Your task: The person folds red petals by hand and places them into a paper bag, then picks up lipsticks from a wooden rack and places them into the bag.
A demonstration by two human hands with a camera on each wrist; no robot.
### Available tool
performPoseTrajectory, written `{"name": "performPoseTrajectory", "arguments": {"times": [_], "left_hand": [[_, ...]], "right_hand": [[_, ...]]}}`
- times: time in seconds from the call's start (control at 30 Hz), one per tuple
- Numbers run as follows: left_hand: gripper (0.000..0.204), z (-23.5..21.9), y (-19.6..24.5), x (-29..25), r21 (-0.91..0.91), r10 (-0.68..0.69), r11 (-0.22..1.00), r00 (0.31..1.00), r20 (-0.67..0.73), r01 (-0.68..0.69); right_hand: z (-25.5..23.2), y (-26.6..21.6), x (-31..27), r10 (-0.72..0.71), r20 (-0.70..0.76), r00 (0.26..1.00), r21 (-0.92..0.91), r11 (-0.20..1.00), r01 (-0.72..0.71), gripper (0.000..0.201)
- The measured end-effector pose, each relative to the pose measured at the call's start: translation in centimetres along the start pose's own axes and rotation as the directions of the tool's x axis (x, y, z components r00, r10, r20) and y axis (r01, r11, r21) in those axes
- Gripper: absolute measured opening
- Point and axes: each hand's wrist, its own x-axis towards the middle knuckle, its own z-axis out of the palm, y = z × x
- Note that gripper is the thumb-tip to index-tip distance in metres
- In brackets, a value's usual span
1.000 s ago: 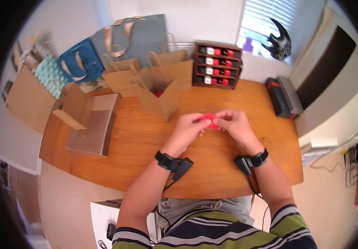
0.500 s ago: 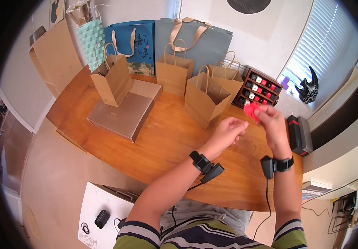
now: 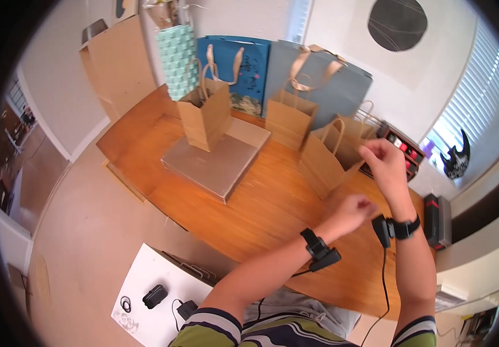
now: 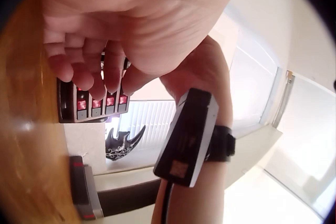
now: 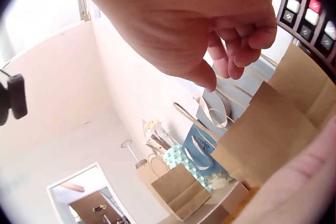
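My right hand (image 3: 387, 168) is raised beside the mouth of a brown paper bag (image 3: 326, 165), fingers loosely bent. Nothing shows between its fingers in the right wrist view, where the hand (image 5: 210, 19) hangs above and left of the bag (image 5: 268, 134). Lower and nearer to me is my left hand (image 3: 347, 217), blurred over the tabletop (image 3: 272, 214). In the left wrist view its fingers (image 4: 81, 71) hang loosely curled, holding nothing. The red piece seen earlier is out of sight in all views.
A brown paper bag (image 3: 206, 124) stands on a flat box (image 3: 203, 173) at left. Another paper bag (image 3: 290, 118), a blue gift bag (image 3: 255, 69) and a grey bag (image 3: 347, 81) are behind. A rack (image 4: 65, 100) of small red, white and black cubes sits at back right.
Both hands held the red piece together; then the right hand carried it off alone toward the bag. Now neither hand shows it. The head view has swung left.
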Motion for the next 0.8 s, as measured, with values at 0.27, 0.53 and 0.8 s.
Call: {"name": "performPoseTrajectory", "arguments": {"times": [0.27,0.53,0.8], "left_hand": [[0.022,-2.4,8.7,-3.1,0.03,0.021,0.999,0.983,0.184,-0.027],[0.018,-17.7,15.5,-10.3,0.287,0.167,0.957,0.875,-0.455,-0.033],[0.082,-30.9,13.8,-14.0,0.551,0.386,0.798,0.494,-0.779,0.246]], "right_hand": [[-3.7,-0.6,-2.7,-0.021,0.129,0.991,0.047,0.999,0.015,0.03],[-1.6,-2.8,-4.4,-0.129,0.313,0.941,-0.141,0.973,0.181,0.064],[0.7,-2.4,-4.0,-0.11,0.236,0.965,-0.185,0.97,0.156,0.057]]}}
